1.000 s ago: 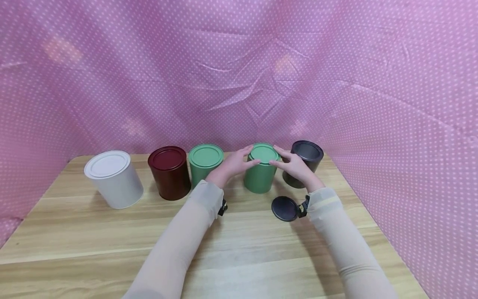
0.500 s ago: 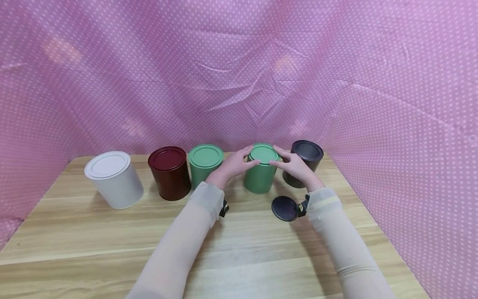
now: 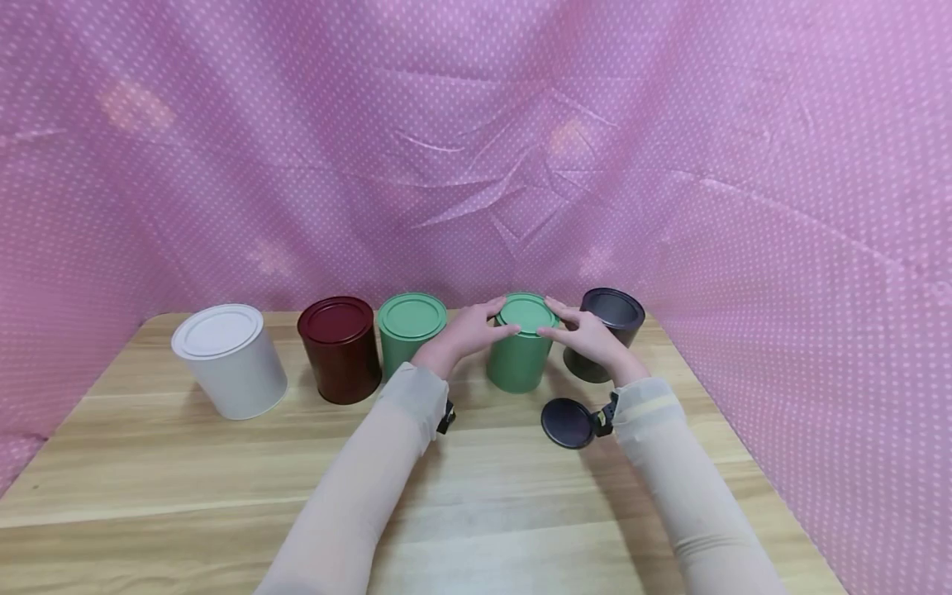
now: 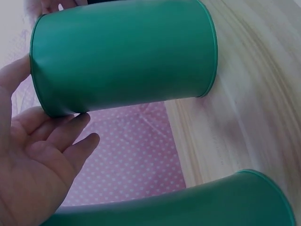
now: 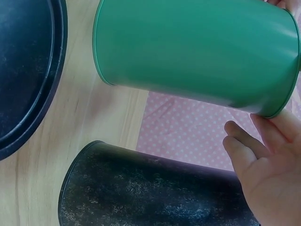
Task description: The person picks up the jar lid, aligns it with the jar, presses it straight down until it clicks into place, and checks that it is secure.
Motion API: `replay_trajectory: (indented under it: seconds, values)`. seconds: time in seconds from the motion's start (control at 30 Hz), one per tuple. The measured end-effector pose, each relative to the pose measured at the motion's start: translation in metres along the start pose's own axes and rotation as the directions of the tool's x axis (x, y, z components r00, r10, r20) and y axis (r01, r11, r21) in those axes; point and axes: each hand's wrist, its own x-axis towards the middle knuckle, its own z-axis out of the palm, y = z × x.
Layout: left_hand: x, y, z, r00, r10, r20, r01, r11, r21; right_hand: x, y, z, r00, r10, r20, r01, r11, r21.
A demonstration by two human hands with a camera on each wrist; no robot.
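Observation:
A green can [image 3: 516,368] with a pressed-in green lid [image 3: 526,314] stands upright on the wooden table, between my hands. My left hand [image 3: 467,337] grips the left side of its top rim, thumb at the front and fingers toward the back. On the opposite side my right hand [image 3: 591,340] holds the rim in the same way. Both wrist views show fingertips against the can's top edge. A second green can [image 4: 188,207] stands left of it, partly hidden by my left hand in the head view. Beside my right hand is a dark grey can [image 5: 141,188] without its lid.
Lying flat in front of the dark can is a black lid [image 3: 567,423], next to my right wrist camera. A dark red can [image 3: 342,364] and a white can [image 3: 241,376], both lidded, stand farther left. Pink dotted cloth [image 3: 476,165] hangs behind and beside the table [image 3: 186,512].
The head view has tipped up slightly, so everything sits a little lower in it. Both hands stay at the green can's rim, and the cans have not moved.

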Motion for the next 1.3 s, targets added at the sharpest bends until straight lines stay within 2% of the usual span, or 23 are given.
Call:
replay_trajectory:
  seconds: [0.33,0.5,0.67,1.3]
  values:
    - [0.000,0.009,-0.007,0.999,-0.042,0.025,0.039,0.995,0.088,0.001,-0.001,-0.001,1.000,0.023,-0.009,-0.023,1.000,-0.006]
    - [0.001,0.012,-0.008,0.998,-0.056,0.021,0.054,0.994,0.097,-0.001,-0.005,-0.001,0.999,0.034,-0.027,-0.034,0.999,-0.002]
    - [-0.002,0.011,-0.006,0.995,-0.081,0.056,0.075,0.992,0.103,-0.005,-0.006,0.003,0.999,0.045,-0.007,-0.045,0.999,0.006]
    - [0.003,0.013,-0.014,0.996,-0.070,0.047,0.064,0.990,0.122,0.004,-0.007,0.001,0.998,0.062,-0.018,-0.062,0.998,0.026]
